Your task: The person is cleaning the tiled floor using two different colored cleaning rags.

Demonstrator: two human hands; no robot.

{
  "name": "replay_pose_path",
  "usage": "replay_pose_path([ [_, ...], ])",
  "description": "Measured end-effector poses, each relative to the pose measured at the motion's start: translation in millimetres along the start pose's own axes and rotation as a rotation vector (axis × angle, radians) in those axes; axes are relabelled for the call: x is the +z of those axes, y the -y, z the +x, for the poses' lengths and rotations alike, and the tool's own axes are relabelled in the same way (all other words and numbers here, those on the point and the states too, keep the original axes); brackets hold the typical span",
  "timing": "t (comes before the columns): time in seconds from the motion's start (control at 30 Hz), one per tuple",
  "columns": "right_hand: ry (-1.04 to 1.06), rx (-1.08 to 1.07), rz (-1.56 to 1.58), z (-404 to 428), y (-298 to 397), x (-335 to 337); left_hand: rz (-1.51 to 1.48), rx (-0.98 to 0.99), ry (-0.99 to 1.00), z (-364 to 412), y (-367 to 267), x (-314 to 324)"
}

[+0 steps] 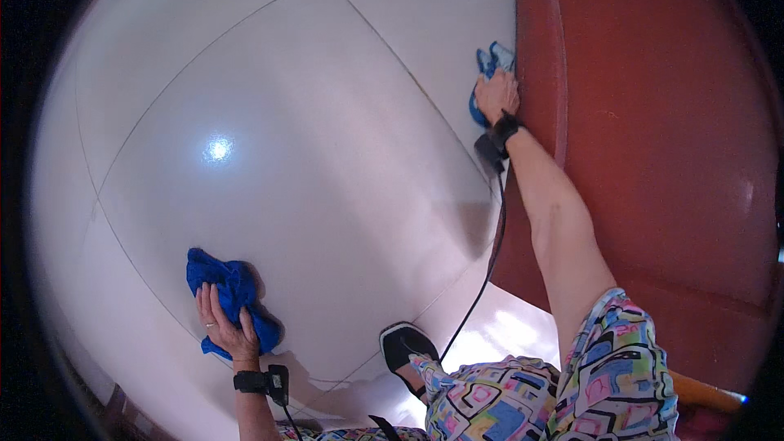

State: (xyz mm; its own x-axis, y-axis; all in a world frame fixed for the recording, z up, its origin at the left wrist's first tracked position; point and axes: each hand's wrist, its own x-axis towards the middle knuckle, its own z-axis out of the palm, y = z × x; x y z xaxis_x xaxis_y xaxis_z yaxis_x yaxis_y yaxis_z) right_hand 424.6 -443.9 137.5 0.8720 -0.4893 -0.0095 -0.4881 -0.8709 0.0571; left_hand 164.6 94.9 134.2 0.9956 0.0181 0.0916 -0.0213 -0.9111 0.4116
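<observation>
My left hand rests palm down on a crumpled dark blue cloth on the glossy white tile floor. A ring shows on one finger, and part of the cloth bunches out past the thumb. Stretched far forward, my right hand is closed over a blue and whitish cloth on the floor. That cloth is right beside the lower edge of a reddish-brown piece of furniture. My palm and fingers hide much of this second cloth.
Each wrist wears a black strap with a small device; a black cable runs from the right one. My black shoe stands on the tiles near patterned clothing. An orange-brown bar shows at lower right.
</observation>
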Motion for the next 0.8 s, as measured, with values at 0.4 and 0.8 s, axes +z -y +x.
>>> replay_pose_path([
  [0.4,0.014,0.113,0.065,75.2,-35.2,1.9,0.041,0.08,0.024,8.4,-26.5,-6.2],
  [0.8,-0.059,-0.348,0.171,-88.7,88.5,-9.8,0.016,-0.015,-0.019,18.1,-32.9,-16.4],
])
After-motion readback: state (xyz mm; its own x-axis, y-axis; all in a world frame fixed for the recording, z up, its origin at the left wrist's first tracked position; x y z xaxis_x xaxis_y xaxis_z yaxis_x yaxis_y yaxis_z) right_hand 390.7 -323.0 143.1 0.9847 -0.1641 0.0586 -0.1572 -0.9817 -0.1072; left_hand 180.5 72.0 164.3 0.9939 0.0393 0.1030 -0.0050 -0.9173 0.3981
